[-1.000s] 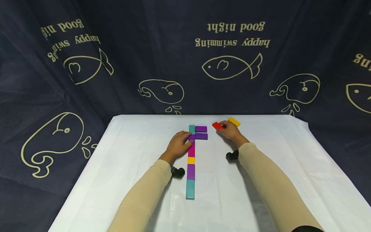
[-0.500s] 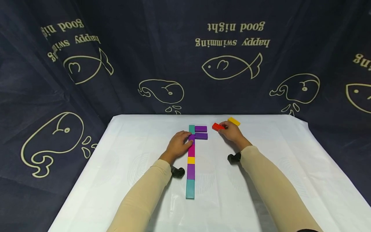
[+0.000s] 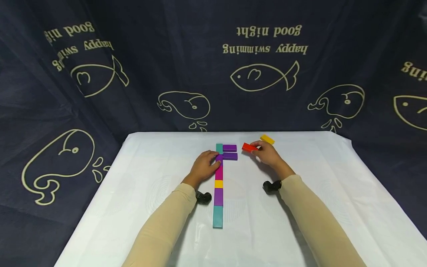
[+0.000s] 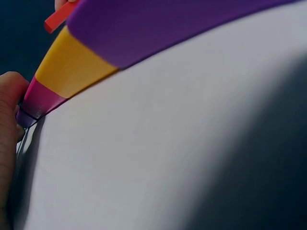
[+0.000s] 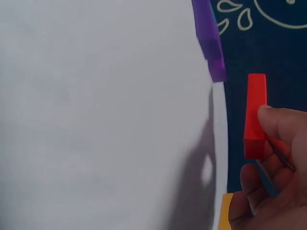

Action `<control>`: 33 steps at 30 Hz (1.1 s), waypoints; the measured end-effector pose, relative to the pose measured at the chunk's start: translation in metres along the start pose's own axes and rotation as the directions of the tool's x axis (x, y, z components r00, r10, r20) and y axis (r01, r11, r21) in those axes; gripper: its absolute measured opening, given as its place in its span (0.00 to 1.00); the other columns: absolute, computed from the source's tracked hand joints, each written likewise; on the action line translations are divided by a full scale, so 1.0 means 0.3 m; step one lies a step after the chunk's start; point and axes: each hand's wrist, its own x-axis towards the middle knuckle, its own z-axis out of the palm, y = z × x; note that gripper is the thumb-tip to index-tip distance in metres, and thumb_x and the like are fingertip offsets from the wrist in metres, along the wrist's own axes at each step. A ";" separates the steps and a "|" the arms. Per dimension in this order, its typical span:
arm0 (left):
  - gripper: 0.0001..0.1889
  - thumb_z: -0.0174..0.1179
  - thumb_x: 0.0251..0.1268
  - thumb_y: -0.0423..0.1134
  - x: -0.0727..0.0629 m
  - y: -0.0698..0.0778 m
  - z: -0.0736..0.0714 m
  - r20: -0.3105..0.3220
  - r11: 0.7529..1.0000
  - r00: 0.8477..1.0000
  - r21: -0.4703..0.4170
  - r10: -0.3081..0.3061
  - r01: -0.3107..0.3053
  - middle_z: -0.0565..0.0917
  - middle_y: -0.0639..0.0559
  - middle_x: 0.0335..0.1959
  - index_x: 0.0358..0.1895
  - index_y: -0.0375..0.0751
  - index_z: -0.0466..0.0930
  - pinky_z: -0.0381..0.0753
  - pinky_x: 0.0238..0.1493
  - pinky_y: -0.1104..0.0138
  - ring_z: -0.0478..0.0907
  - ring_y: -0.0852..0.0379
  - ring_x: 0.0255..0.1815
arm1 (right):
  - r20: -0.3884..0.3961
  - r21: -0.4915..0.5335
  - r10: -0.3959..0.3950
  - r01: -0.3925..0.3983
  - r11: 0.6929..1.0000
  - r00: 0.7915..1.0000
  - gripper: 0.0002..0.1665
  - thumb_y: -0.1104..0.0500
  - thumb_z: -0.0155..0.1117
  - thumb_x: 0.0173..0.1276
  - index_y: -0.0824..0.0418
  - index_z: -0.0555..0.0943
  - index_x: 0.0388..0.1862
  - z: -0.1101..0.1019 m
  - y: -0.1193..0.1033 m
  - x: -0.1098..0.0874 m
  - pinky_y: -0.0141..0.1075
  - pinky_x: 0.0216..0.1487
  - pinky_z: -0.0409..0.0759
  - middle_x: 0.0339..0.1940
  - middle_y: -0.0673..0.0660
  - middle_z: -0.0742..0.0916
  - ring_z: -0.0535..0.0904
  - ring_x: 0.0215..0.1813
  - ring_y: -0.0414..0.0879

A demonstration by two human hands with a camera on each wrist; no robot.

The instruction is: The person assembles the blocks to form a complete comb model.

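Note:
My right hand [image 3: 268, 154] pinches a red block [image 3: 249, 147] between thumb and fingers, to the right of two purple blocks. In the right wrist view the red block [image 5: 255, 112] sticks out past the thumb, seen against the dark cloth. My left hand [image 3: 204, 165] rests by a straight row of coloured blocks, its fingertips and thumb on a purple block [image 3: 218, 158] near the far end. That row also has teal, magenta, yellow [image 3: 218, 184] and purple pieces, ending in a teal block [image 3: 218, 217] nearest me. The left wrist view shows the thumb [image 4: 10, 88] against the row.
Two purple blocks [image 3: 229, 148] lie side by side, pointing right from the row's far end. A loose yellow block [image 3: 267, 139] lies behind the right hand. The white-covered table [image 3: 160, 226] ends at a dark patterned cloth [image 3: 213, 66] hanging behind it.
My right hand has drawn slightly toward me, and the red block in it has come a little nearer and turned slightly. The left hand stays on the row.

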 end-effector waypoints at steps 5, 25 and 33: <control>0.25 0.55 0.70 0.48 -0.001 0.003 -0.005 0.011 1.000 1.000 -0.006 -0.018 0.018 0.77 0.47 0.65 0.67 0.41 0.75 0.60 0.74 0.57 0.66 0.47 0.71 | 0.038 -0.034 -0.056 0.058 0.998 0.998 0.19 0.64 0.63 0.69 0.63 0.80 0.58 0.022 -0.019 -0.019 0.35 0.29 0.77 0.38 0.61 0.81 0.74 0.33 0.50; 0.26 0.54 0.71 0.50 0.001 0.006 -0.009 0.037 0.999 0.998 0.013 -0.047 0.046 0.75 0.48 0.67 0.68 0.43 0.74 0.58 0.74 0.57 0.64 0.48 0.72 | 0.208 -0.106 -0.176 0.201 0.974 0.962 0.16 0.64 0.63 0.69 0.61 0.81 0.55 0.107 -0.066 -0.064 0.48 0.57 0.76 0.53 0.59 0.83 0.75 0.49 0.54; 0.27 0.53 0.71 0.51 0.000 0.009 -0.010 0.049 0.998 0.997 0.018 -0.061 0.060 0.75 0.49 0.67 0.69 0.44 0.73 0.58 0.75 0.57 0.64 0.49 0.72 | 0.252 -0.108 -0.202 0.235 0.966 0.946 0.16 0.64 0.64 0.69 0.62 0.82 0.55 0.131 -0.093 -0.077 0.50 0.61 0.73 0.52 0.59 0.83 0.76 0.52 0.54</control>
